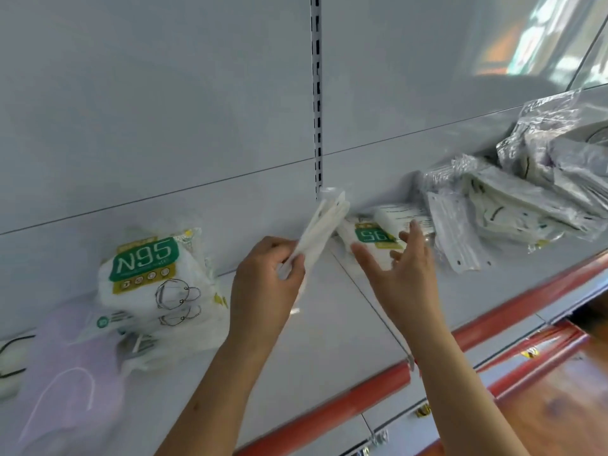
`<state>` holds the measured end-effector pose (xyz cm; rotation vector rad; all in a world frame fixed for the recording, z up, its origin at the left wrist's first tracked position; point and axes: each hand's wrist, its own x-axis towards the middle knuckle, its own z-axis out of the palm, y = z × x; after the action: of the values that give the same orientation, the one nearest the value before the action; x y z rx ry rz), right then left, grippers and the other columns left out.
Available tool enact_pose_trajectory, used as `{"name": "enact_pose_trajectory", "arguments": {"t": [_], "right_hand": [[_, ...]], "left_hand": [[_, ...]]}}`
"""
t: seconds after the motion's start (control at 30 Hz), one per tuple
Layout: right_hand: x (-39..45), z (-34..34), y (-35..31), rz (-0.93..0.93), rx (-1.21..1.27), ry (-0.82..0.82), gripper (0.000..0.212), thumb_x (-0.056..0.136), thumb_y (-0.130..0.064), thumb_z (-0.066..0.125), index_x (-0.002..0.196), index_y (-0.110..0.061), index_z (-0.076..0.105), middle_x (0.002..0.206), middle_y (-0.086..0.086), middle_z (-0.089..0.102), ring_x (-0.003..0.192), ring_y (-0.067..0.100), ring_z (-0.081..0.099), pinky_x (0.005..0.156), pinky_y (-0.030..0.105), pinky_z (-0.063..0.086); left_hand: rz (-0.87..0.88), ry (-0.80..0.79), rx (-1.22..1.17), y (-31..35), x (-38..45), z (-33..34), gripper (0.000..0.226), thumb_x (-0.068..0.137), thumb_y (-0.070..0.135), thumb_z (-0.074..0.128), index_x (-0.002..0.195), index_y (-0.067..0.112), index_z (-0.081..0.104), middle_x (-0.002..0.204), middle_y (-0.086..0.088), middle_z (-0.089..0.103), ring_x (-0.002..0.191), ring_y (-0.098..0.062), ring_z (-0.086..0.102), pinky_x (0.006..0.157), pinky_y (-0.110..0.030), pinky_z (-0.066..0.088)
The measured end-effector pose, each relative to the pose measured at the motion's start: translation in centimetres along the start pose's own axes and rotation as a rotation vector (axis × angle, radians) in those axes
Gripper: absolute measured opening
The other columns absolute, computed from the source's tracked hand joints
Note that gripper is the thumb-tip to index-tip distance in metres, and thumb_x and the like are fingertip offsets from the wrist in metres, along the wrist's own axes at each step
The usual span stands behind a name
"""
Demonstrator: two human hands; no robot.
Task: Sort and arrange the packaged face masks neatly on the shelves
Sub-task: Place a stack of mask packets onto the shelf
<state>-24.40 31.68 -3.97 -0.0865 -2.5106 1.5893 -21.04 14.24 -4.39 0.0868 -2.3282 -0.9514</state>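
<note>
My left hand (266, 284) grips a thin stack of white mask packets (324, 230), held up on edge above the white shelf (316, 343). My right hand (399, 268) is open, fingers spread, its fingertips at an upside-down N95 pack (373, 236) lying on the shelf. A bigger green-and-white N95 pack (154, 284) leans against the back panel at the left. A pale pink mask pack (69, 366) lies in front of it. At the right, a loose heap of clear-wrapped masks (513, 199) covers the shelf.
The shelf has a red front edge (332, 406). A slotted metal upright (317, 93) runs down the back panel. A thin seam divides the shelf between my hands. Lower shelves and a wooden floor (552, 399) show at the bottom right.
</note>
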Motion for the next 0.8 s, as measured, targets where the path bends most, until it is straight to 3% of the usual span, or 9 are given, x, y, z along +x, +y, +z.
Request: {"name": "enact_pose_trajectory", "arguments": {"t": [0.07,0.13,0.23,0.37,0.43,0.57,0.67,0.73,0.8], "right_hand": [[-1.9,0.8,-1.3,0.083,0.276,-0.302,0.09,0.067,-0.076,0.066,0.131,-0.013,0.055,0.12,-0.002,0.063,0.11,0.013,0.065,0.101,0.041,0.049],[-2.9,1.8,-1.6,0.121,0.524,-0.465,0.059,0.078,-0.065,0.067,0.095,-0.009,0.072,0.094,0.0,0.075,0.101,0.018,0.072,0.1,0.047,0.052],[-2.0,2.5,-0.7,0.142,0.524,-0.241,0.009,0.092,-0.031,0.069,0.088,-0.025,0.075,0.089,0.0,0.078,0.091,0.018,0.073,0.092,0.052,0.055],[-0.4,0.9,0.9,0.104,0.384,-0.319,0.011,0.085,-0.028,0.077,0.094,-0.022,0.074,0.094,0.0,0.078,0.094,0.02,0.073,0.091,0.052,0.056],[0.0,0.3,1.1,0.078,0.438,-0.462,0.028,0.085,-0.019,0.077,0.11,-0.012,0.071,0.103,0.006,0.077,0.1,0.023,0.073,0.094,0.05,0.056],[1.3,-0.3,1.5,0.037,0.569,-0.65,0.04,0.087,-0.006,0.072,0.125,-0.003,0.061,0.115,0.016,0.072,0.108,0.033,0.069,0.095,0.049,0.055],[4.0,-1.6,3.2,-0.013,0.359,-0.355,0.054,0.088,-0.036,0.071,0.136,-0.015,0.055,0.118,0.003,0.07,0.112,0.024,0.067,0.095,0.036,0.053],[6.7,-3.6,5.5,-0.052,-0.128,0.03,0.052,0.093,-0.038,0.065,0.139,-0.016,0.051,0.128,0.001,0.063,0.118,0.022,0.059,0.097,0.036,0.049],[9.1,-5.5,8.1,-0.021,-0.569,0.132,0.054,0.095,-0.031,0.061,0.142,-0.012,0.045,0.139,0.01,0.053,0.127,0.031,0.047,0.102,0.043,0.041]], "left_hand": [[0.182,0.032,0.138,-0.2,-0.6,-0.3,0.036,0.085,0.007,0.072,0.116,0.025,0.076,0.099,0.009,0.056,0.091,-0.011,0.056,0.068,-0.02,0.048],[0.276,-0.21,0.112,-0.2,-1.5,-0.4,0.045,0.086,0.015,0.074,0.127,0.03,0.068,0.108,0.012,0.05,0.098,-0.009,0.054,0.075,-0.027,0.053],[0.251,-0.44,-0.061,-1.3,-2.9,-0.7,0.052,0.088,0.029,0.075,0.138,0.031,0.06,0.12,0.019,0.048,0.116,-0.005,0.05,0.098,-0.024,0.046],[0.015,-0.173,-0.156,-2.1,-2.3,-1.4,0.063,0.087,0.047,0.069,0.144,0.028,0.05,0.127,0.017,0.053,0.123,-0.001,0.05,0.102,-0.017,0.041],[-0.258,-0.345,-0.28,-1.2,-1.0,-1.4,0.078,0.08,0.06,0.065,0.148,0.032,0.04,0.133,0.019,0.055,0.122,0.003,0.055,0.099,-0.016,0.044],[-0.51,-0.697,-0.504,-0.4,0.1,-0.7,0.042,0.082,0.052,0.069,0.112,0.022,0.073,0.103,0.002,0.079,0.092,-0.017,0.076,0.083,-0.038,0.06],[-0.584,-0.611,-0.48,-1.0,-0.5,0.6,0.029,0.09,0.038,0.072,0.105,0.013,0.075,0.095,-0.004,0.08,0.089,-0.027,0.077,0.088,-0.05,0.06],[-0.67,-0.483,-0.489,-1.3,-0.8,1.6,0.018,0.092,0.03,0.071,0.1,0.015,0.075,0.09,-0.003,0.08,0.086,-0.025,0.077,0.09,-0.05,0.059],[-0.73,-0.383,-0.538,-0.9,-0.9,2.5,0.011,0.093,0.024,0.071,0.097,0.015,0.075,0.087,-0.004,0.08,0.086,-0.028,0.076,0.086,-0.047,0.059]]}}
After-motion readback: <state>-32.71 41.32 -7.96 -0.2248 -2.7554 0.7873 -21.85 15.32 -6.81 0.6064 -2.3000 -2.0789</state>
